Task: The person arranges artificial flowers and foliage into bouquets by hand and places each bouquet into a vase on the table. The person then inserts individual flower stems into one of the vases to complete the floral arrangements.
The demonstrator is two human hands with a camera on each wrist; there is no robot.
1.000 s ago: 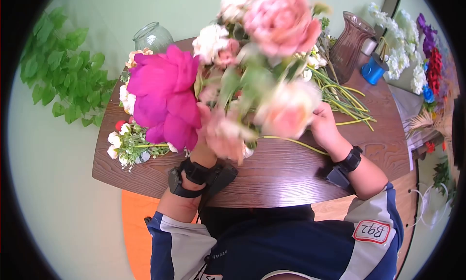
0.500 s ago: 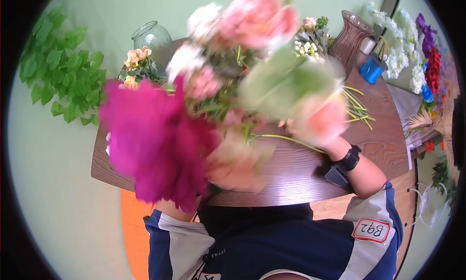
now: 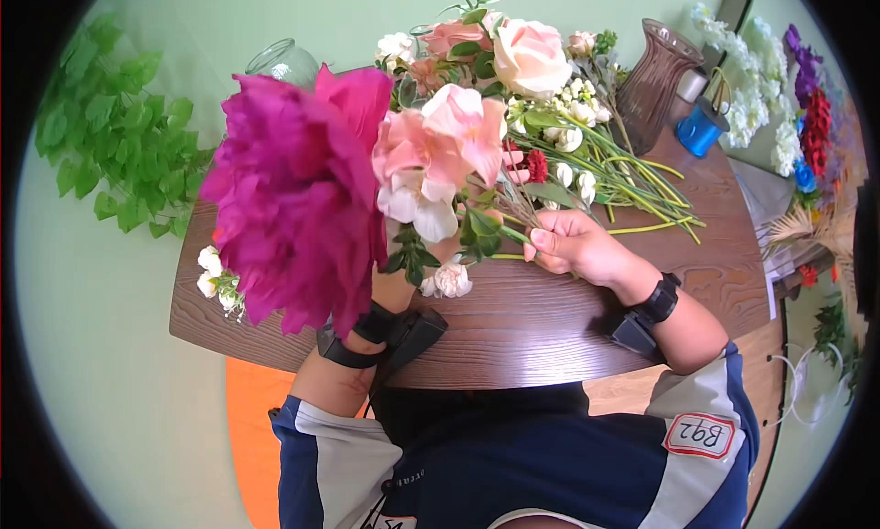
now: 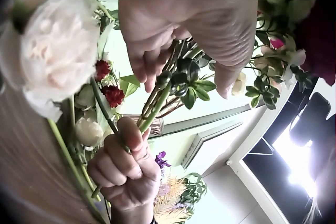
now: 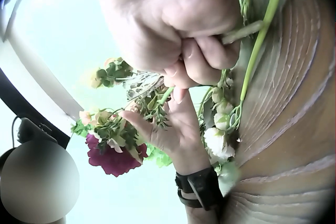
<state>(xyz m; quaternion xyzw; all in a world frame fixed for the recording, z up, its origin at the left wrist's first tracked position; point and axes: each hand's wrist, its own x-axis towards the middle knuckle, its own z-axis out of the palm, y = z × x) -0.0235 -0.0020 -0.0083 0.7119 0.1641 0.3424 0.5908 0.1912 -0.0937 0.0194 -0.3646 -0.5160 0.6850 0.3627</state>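
Observation:
A bouquet of artificial flowers is held over the table (image 3: pixel 513 336), with a large magenta peony (image 3: pixel 302 199) at its left, a pale pink rose (image 3: pixel 530 60) at the top and a pink-and-white blossom (image 3: pixel 435 158) in the middle. My right hand (image 3: pixel 582 245) grips the gathered stems (image 4: pixel 156 111) below the flower heads, fingers curled round them. Mostly covered by blooms in the head view, my left hand (image 5: pixel 181 132) is spread around the stems just above, its thumb standing apart from straight fingers. Green leaves (image 4: pixel 191 87) lie between that thumb and fingers.
Loose green stems with white flowers (image 3: pixel 655 194) lie at the right. Behind them stand a brown glass vase (image 3: pixel 653 89) and a blue spool (image 3: pixel 701 130). A clear glass jar (image 3: pixel 286 63) is at the back left, small white flowers (image 3: pixel 220 286) at the left edge.
The bouquet has swung about and turned, blurred earlier and sharp now. Its peony moved down left, then back up. My right hand, partly covered before, shows plainly on the stems.

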